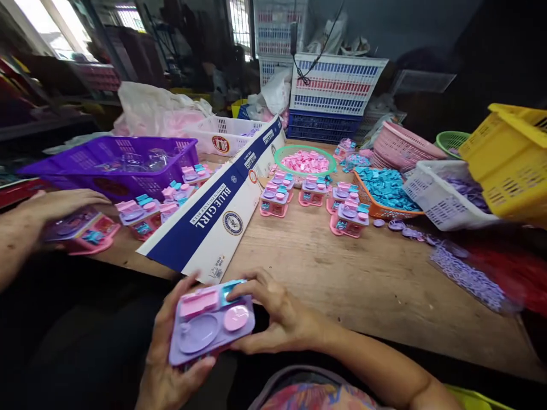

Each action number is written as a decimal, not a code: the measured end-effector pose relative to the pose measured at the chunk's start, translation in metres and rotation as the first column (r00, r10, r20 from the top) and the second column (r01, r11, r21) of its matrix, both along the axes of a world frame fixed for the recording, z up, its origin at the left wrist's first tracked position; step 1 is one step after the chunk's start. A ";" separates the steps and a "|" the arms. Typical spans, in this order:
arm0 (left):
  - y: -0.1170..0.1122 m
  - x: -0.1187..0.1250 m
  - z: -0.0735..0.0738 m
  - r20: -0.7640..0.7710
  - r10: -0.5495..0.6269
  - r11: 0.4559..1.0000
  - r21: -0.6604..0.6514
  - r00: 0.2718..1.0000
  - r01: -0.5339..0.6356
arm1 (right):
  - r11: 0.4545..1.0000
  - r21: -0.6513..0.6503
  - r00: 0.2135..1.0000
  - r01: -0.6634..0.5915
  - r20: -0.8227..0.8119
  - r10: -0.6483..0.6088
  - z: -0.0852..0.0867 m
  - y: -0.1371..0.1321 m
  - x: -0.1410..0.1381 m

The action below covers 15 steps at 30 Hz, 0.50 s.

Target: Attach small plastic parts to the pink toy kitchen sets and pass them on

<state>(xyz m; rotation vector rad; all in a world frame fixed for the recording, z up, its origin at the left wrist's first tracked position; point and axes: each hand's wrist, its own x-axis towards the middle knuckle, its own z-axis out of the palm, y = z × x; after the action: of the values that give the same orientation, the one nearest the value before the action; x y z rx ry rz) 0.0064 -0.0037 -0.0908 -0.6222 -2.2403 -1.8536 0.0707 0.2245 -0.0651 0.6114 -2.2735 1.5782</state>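
Observation:
Above my lap, in the head view, I hold a small plastic toy kitchen unit (200, 333) with its purple top tilted toward me. The top carries an oval basin, a pink disc (236, 318), a pink block (199, 304) and a blue piece (231, 291). My left hand (168, 356) wraps round the unit's left side and lower edge. My right hand (273, 310) grips the right side, with a fingertip on the blue piece. The unit's underside is mostly hidden.
Similar toy units (350, 219) stand on the wooden table (299, 273), several of them beyond a cardboard divider (217, 210). A green-rimmed basin (306, 162) holds pink pieces; an orange basket (384, 191) holds blue ones. At left, a co-worker's hand (64, 202) rests over another unit beside a purple basket (123, 171).

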 end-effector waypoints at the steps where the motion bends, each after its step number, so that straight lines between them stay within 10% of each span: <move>1: 0.002 0.007 0.001 0.082 -0.029 0.999 -0.029 0.996 0.031 | 0.999 0.002 0.999 -0.040 -0.003 0.040 0.002 -0.004 -0.004; 5: -0.009 0.011 -0.001 0.202 0.141 0.990 -0.045 0.969 -0.134 | 0.982 -0.009 0.980 -0.189 0.055 0.189 -0.004 0.006 -0.021; 8: -0.027 0.000 -0.001 0.177 0.361 0.924 0.063 0.916 -0.376 | 0.998 0.013 0.996 0.061 0.067 -0.062 -0.024 0.047 -0.053; 11: -0.046 -0.020 -0.008 0.097 0.620 0.755 0.195 0.779 -0.626 | 0.822 0.020 0.821 0.569 0.058 -0.569 -0.052 0.109 -0.104; 15: -0.064 -0.068 -0.041 -0.008 0.775 0.607 0.288 0.632 -0.741 | 0.630 0.145 0.627 0.763 0.073 -0.775 -0.088 0.174 -0.173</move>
<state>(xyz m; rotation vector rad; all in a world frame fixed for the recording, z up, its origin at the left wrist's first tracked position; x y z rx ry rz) -0.0612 -0.0681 -0.1314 0.2563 -1.6914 -1.5160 -0.1020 0.3989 -0.1530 -0.4601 -2.2234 1.0674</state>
